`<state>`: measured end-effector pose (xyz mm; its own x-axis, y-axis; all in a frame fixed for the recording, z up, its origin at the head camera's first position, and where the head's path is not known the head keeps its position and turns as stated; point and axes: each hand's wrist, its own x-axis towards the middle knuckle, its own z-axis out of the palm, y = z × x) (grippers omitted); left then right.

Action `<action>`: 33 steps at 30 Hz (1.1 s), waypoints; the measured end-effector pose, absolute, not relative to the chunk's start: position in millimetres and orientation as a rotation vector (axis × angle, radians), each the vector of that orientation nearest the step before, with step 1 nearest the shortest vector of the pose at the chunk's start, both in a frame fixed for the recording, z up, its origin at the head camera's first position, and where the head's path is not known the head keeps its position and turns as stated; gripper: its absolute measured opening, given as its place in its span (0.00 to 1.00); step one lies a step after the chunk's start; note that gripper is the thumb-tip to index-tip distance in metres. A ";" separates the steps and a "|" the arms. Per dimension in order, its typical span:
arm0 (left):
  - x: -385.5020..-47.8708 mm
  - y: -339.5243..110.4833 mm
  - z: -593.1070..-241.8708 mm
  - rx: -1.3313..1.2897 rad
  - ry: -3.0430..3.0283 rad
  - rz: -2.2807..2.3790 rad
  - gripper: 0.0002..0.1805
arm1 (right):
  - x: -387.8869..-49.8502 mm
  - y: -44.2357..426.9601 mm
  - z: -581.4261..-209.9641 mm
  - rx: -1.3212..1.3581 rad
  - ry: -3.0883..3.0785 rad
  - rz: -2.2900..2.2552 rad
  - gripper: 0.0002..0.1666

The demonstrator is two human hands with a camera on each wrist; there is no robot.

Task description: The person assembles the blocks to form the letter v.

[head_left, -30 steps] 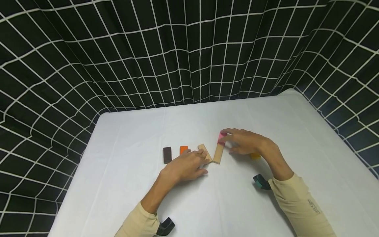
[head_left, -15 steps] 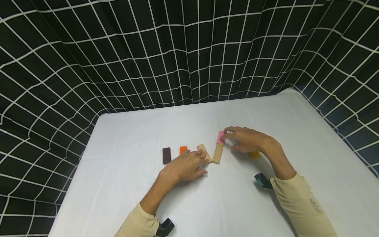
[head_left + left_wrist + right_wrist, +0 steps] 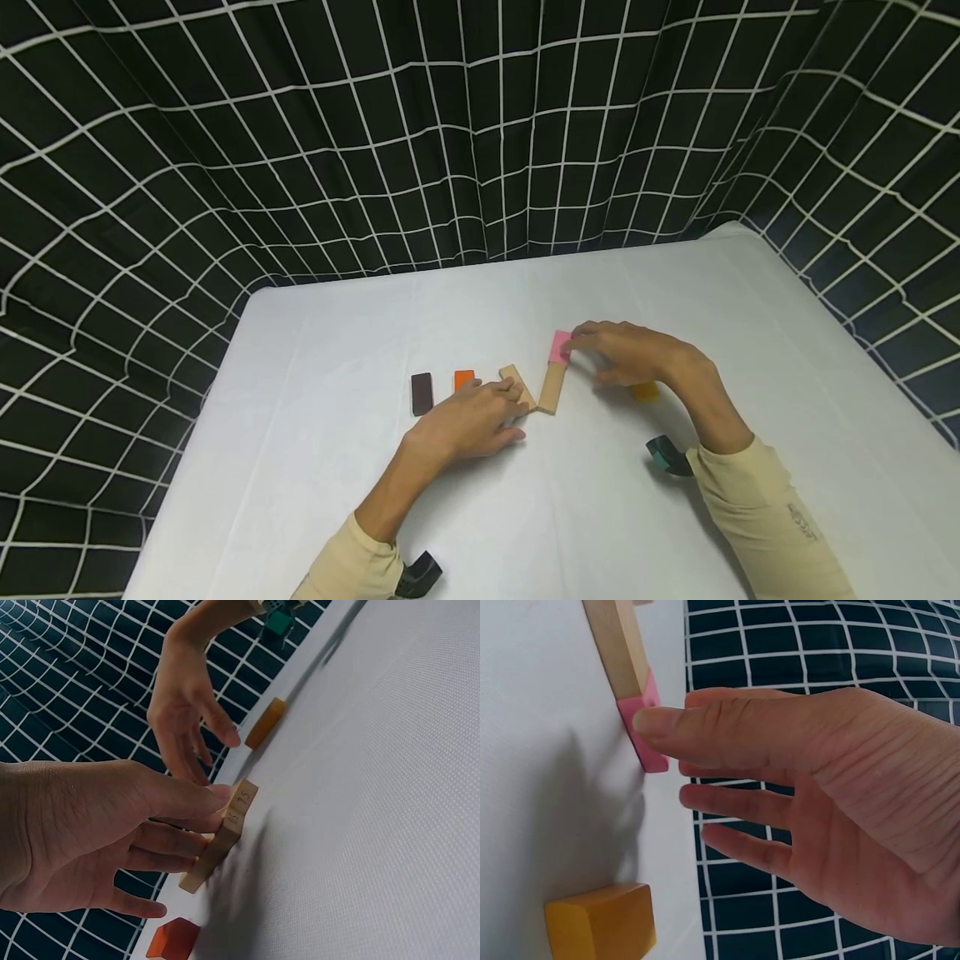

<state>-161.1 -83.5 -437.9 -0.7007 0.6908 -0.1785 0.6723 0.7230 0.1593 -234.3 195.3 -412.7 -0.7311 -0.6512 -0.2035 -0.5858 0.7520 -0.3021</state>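
Two pale wooden blocks lie in a V: the left block point(image 3: 512, 375) and the right block point(image 3: 552, 388), near ends together. A pink block point(image 3: 559, 347) adjoins the right block's far end. My left hand point(image 3: 468, 419) rests its fingers over the left block, partly covering it; the left wrist view has the thumb of this hand point(image 3: 112, 825) beside the wooden pieces' joined ends point(image 3: 238, 806). Fingers loosely spread, my right hand point(image 3: 630, 350) is at the pink block's right edge. In the right wrist view its thumb overlaps the pink block point(image 3: 643, 735); contact is unclear.
Left of the left hand lie an orange block point(image 3: 464, 379), partly hidden, and a dark brown block point(image 3: 422, 394). A yellow block point(image 3: 646, 391) is partly under the right hand. Black cloth with a white grid point(image 3: 480, 125) surrounds the white table point(image 3: 337, 333).
The right hand has eased slightly right, uncovering more of the pink block. My left hand keeps its place on the left wooden block.
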 end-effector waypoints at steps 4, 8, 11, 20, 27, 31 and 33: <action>-160.4 -84.4 -437.4 1.079 2.700 0.136 0.24 | -234.3 197.1 -411.3 -0.941 2.631 -0.337 0.39; -159.8 -85.1 -437.5 1.079 2.697 0.145 0.24 | -234.2 199.8 -410.3 -0.899 2.610 -0.326 0.39; -159.8 -85.3 -437.5 1.069 2.691 0.151 0.24 | -234.2 201.8 -409.9 -0.846 2.606 -0.313 0.39; -160.8 -83.9 -438.6 1.094 2.701 0.140 0.24 | -234.6 207.5 -407.2 -0.759 2.566 -0.304 0.43; -160.1 -82.9 -438.8 1.077 2.689 0.150 0.25 | -231.1 213.0 -404.0 -0.687 2.525 -0.281 0.45; -160.2 -83.2 -437.8 1.067 2.693 0.150 0.25 | -230.4 215.6 -402.1 -0.631 2.523 -0.222 0.48; -160.3 -83.2 -437.5 1.071 2.689 0.156 0.25 | -230.0 217.2 -401.7 -0.598 2.527 -0.222 0.48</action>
<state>-160.3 -83.2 -437.5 -0.7017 0.6883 -0.1840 0.6624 0.7253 0.1874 -230.0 217.2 -401.7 -0.7624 -0.4571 -0.4580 -0.3704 0.8887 -0.2703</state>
